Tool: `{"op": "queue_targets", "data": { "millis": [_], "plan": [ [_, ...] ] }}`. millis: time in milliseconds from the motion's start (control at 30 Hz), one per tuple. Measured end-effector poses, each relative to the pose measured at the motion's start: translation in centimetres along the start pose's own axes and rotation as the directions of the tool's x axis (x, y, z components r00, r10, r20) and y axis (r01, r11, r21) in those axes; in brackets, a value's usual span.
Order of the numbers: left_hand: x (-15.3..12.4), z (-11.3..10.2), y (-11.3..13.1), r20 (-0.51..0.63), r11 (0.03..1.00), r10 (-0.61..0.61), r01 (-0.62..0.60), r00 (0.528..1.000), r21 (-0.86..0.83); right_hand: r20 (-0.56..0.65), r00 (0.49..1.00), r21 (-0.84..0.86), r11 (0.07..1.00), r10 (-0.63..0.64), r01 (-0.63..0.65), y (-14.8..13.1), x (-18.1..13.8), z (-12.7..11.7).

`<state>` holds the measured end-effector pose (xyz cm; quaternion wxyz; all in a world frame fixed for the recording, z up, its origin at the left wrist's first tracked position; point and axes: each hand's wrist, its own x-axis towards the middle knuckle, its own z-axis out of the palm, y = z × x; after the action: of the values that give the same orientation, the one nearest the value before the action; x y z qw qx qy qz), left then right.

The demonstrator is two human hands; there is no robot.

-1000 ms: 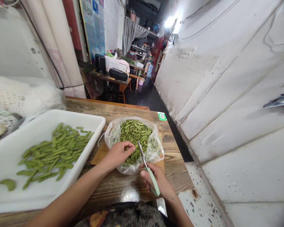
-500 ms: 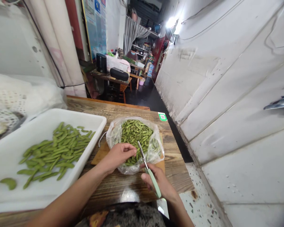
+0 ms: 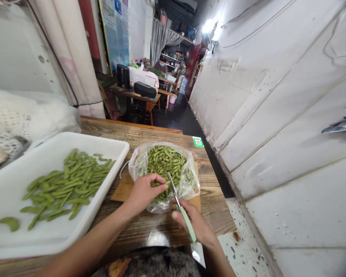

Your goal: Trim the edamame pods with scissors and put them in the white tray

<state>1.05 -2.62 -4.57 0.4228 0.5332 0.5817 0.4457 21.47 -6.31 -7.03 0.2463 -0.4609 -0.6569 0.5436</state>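
Observation:
Over a clear plastic bag [image 3: 137, 163] heaped with green soybean pods [image 3: 165, 159], my left hand [image 3: 146, 190] pinches a single soybean pod [image 3: 167, 183] between thumb and fingers. My right hand [image 3: 192, 219] is closed around the pale green handle of a pair of scissors [image 3: 187, 223]. The metal blades point up and away from me, their tips beside the pinched pod. To the left, a white plastic tray [image 3: 119, 152] holds a spread of loose pods [image 3: 72, 181], with one pod [image 3: 10, 223] lying apart near its left end.
The bag rests on a wooden board [image 3: 122, 188] on a wood-grain table [image 3: 213, 200]. A QR code card [image 3: 198, 142] lies at the far right corner. White plastic bags [image 3: 31, 111] bulge behind the tray. A wall [image 3: 276, 154] runs along the right; a masked person [image 3: 161, 66] sits far back.
My left hand has shifted slightly right, bringing the pinched pod up to the scissor blades. The right hand, bag and tray stay almost in place.

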Motion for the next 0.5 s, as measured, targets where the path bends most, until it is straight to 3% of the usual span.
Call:
{"op": "queue_targets", "data": {
  "millis": [267,500],
  "plan": [
    [0.19,0.14,-0.23,0.047,0.998,-0.063,0.062,0.997,0.028,-0.005,1.000,0.040,0.999,0.017,-0.017,-0.05,0.25,0.16],
    [-0.15,0.67,0.43,0.135,0.924,-0.186,0.219,0.973,-0.313,0.002,0.997,0.192,0.979,0.073,-0.072,0.36,0.23,0.49]
  ]
}}
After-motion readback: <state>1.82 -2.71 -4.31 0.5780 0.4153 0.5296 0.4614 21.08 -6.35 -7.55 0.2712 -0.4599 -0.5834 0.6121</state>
